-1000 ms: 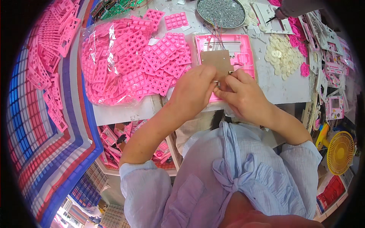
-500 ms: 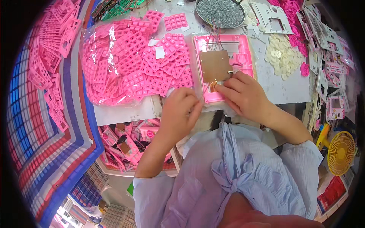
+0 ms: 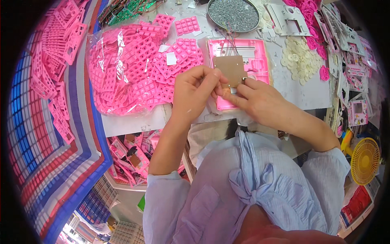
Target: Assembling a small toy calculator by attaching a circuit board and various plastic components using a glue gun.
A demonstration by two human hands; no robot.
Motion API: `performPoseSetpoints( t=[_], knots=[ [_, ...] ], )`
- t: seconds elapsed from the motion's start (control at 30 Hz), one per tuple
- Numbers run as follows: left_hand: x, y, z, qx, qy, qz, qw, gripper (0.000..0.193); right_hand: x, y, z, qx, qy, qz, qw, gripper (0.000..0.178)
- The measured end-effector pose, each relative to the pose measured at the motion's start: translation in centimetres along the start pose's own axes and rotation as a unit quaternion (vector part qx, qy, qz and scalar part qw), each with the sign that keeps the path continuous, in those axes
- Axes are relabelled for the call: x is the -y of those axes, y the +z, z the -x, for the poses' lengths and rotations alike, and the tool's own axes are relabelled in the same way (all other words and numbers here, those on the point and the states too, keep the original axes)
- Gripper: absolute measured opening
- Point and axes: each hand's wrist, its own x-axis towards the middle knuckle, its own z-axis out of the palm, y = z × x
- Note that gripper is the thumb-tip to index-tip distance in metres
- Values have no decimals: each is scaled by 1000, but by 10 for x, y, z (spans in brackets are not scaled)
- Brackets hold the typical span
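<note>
A pink plastic case lies open, inside up, on the table in front of me. Over it rests a brown circuit board with thin wires running from its top edge. My right hand grips the board's lower right corner, its thumb reaching along the lower edge. At the lower left edge my left hand is closed in a pinch, its fingertips meeting near the right thumb. A small orange strip showed there earlier; fingers now mostly cover that spot, and what the left hand pinches cannot be made out.
To the left, a clear bag spills pink button pads. Behind the case stands a round pan of small screws. Pale discs and white panels lie at right. Below the tabletop is a bin of pink assemblies.
My left hand has moved up and right from the table's front edge to the board's lower left, its fingers pinching. The right hand stays at the board's lower corner.
</note>
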Motion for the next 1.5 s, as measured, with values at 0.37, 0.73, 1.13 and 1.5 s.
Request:
performPoseSetpoints(
  t=[0.37, 0.73, 1.13, 1.5],
  knots=[
    [9, 5, 23, 0, 127, -54, 990, 15, 8, 13, 8, -99, 64, -29, 993, 47],
    [-2, 21, 23, 91, 227, -264, 933, 5, -20, -21, -2, -241, 22, -348, 906, 29],
    [-3, 14, 9, 35, 95, -525, 845, 22, -10, -22, 39, -127, 123, -191, 966, 12],
    [-20, 16, -3, 80, 78, -627, 771, 28, -15, -37, 35, 24, 49, 23, 998, 10]
  ],
)
